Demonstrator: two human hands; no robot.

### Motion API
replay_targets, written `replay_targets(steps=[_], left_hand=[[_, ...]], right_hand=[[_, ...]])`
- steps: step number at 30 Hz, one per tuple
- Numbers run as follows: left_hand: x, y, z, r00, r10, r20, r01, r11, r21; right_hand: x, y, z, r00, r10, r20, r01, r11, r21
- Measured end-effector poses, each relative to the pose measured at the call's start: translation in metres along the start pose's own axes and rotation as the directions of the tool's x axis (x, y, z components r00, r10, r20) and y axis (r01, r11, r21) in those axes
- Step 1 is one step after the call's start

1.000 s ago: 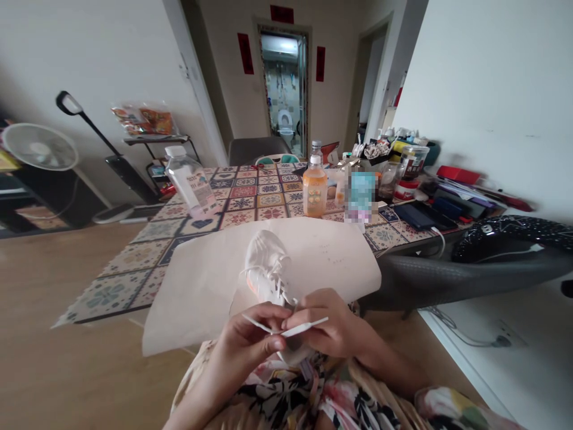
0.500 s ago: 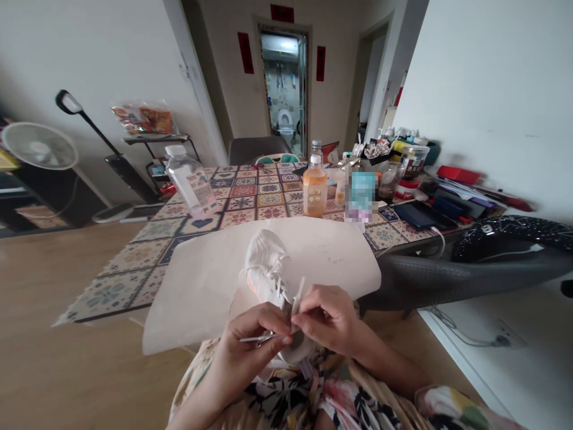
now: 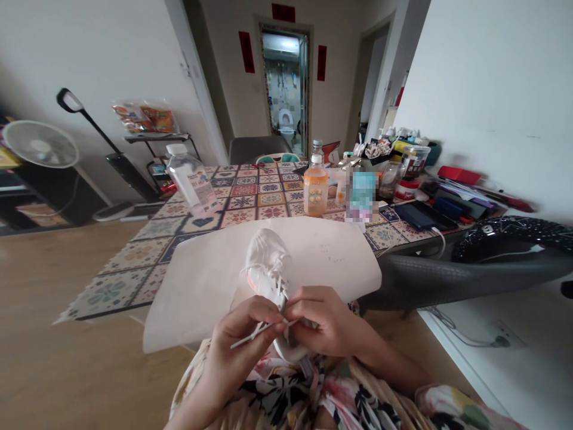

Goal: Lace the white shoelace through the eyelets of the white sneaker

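Note:
A white sneaker (image 3: 267,254) lies with its toe pointing away from me, partly on a large sheet of white paper (image 3: 197,286) and with its heel over my lap. Above its ankle opening my two hands meet. My left hand (image 3: 250,328) pinches a white shoelace (image 3: 246,341), whose end sticks out to the lower left between thumb and fingers. My right hand (image 3: 320,319) is closed against the left fingertips, also pinching the lace. The hands hide the rear lacing and part of the opening; looser lace shows over the tongue.
Beyond the paper, a patterned tablecloth (image 3: 250,200) holds an orange drink bottle (image 3: 316,190), a large clear bottle (image 3: 190,179) at left and a tablet (image 3: 421,215) at right. A grey chair (image 3: 412,280) stands close on my right.
My right hand has rolled over and moved in against the left fingertips. The lace end that stood upright by it no longer shows; the left one now points lower left.

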State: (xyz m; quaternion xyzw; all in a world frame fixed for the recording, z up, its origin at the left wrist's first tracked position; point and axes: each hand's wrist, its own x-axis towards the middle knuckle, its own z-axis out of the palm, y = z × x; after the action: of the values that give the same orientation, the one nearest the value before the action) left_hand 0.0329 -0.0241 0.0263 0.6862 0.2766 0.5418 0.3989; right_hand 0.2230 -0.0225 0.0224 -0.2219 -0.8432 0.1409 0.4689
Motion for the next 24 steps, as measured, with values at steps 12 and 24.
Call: replay_targets(steps=[12, 24], left_hand=[[-0.001, -0.009, -0.003, 0.969, -0.245, -0.017, 0.244, 0.968, -0.050], [0.015, -0.016, -0.035, 0.900, -0.360, -0.247, 0.071, 0.679, -0.730]], right_hand=[[-0.002, -0.001, -0.004, 0.979, -0.161, -0.128, 0.152, 0.985, -0.077], [-0.003, 0.037, -0.012, 0.829, 0.459, -0.319, 0.024, 0.541, 0.841]])
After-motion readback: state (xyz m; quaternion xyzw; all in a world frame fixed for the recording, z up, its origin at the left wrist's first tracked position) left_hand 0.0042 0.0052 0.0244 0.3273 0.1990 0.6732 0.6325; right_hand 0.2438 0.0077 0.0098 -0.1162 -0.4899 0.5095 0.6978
